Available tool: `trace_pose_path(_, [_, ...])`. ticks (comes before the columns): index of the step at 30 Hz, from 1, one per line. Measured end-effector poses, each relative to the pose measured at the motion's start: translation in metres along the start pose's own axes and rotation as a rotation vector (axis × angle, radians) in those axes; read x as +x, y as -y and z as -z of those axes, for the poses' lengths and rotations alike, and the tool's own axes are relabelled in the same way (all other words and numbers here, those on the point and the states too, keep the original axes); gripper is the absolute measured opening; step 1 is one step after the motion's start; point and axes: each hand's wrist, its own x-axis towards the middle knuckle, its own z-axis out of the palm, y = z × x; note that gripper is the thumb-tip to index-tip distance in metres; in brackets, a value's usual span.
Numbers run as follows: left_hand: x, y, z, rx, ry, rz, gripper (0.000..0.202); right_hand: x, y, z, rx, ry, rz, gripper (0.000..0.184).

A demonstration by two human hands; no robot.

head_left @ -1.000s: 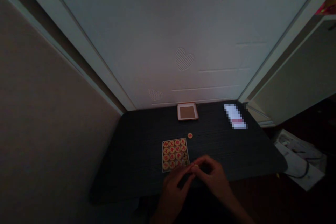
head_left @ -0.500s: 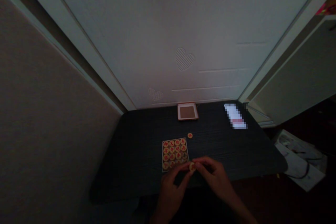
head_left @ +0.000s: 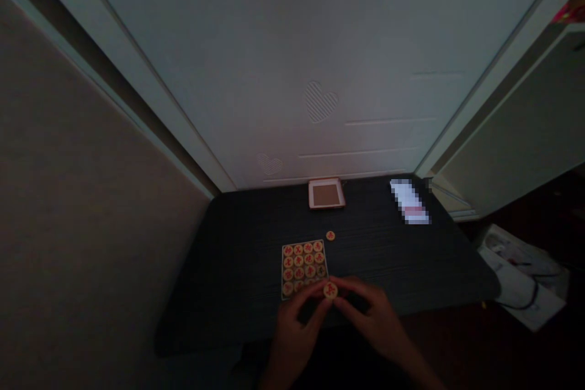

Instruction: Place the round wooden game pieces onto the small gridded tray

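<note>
A round wooden game piece with a red mark [head_left: 330, 290] is pinched between the fingertips of my left hand [head_left: 295, 332] and my right hand [head_left: 377, 323], low over the dark table [head_left: 228, 292]. Just beyond it lies a flat box [head_left: 303, 267] filled with several rows of similar red-marked discs. One loose disc [head_left: 330, 236] rests on the table past the box's far right corner. Both hands are closed around the held piece.
A small square lid or tray with a brown inside [head_left: 326, 194] sits at the table's far edge by the white wall. A blurred white object [head_left: 409, 202] lies at the far right. A white bag [head_left: 521, 274] is on the floor to the right.
The held piece has turned face up and shifted slightly left, nearer the box's near right corner; both hands moved with it.
</note>
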Motion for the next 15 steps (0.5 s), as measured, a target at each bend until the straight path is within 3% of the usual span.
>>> trace_pose_path(9, [0.0024, -0.0018, 0.0027, -0.023, 0.018, 0.012, 0.027, -0.0019, 0.0000, -0.0024, -0.042, -0.039, 0.189, 0.029])
trace_pose_path(15, [0.0011, -0.0006, 0.0032, -0.095, 0.029, 0.056, 0.025, -0.0027, 0.0011, -0.0031, -0.025, -0.057, 0.169, 0.026])
